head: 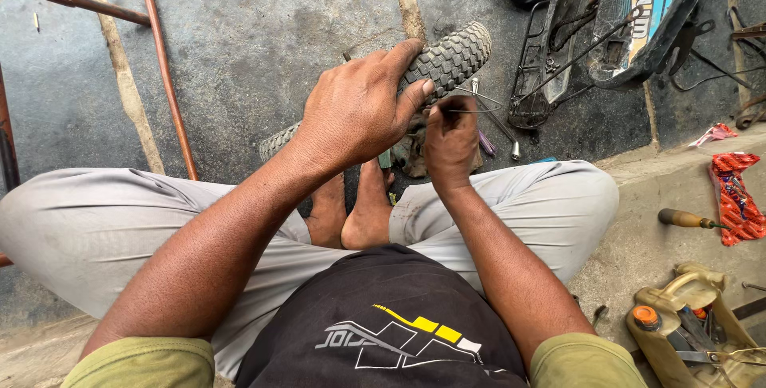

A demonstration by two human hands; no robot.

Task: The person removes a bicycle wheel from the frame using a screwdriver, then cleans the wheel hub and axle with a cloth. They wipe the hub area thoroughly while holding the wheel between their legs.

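My left hand (355,109) clamps over the knobby tyre (451,57), thumb on the tread — the tyre stands above my bare feet. My right hand (451,139) pinches a thin metal tool (479,109) beside the tread. A wooden-handled screwdriver (688,219) lies on the ledge at right.

Bare floor (239,45) is seen to the far left, crossed only by a thin copper pipe (163,61). To the far right, passage is blocked by bicycle parts (558,45). On the near right, the ledge (638,236) is crowded by a screwdriver (686,219) and a cut yellow can (686,324).
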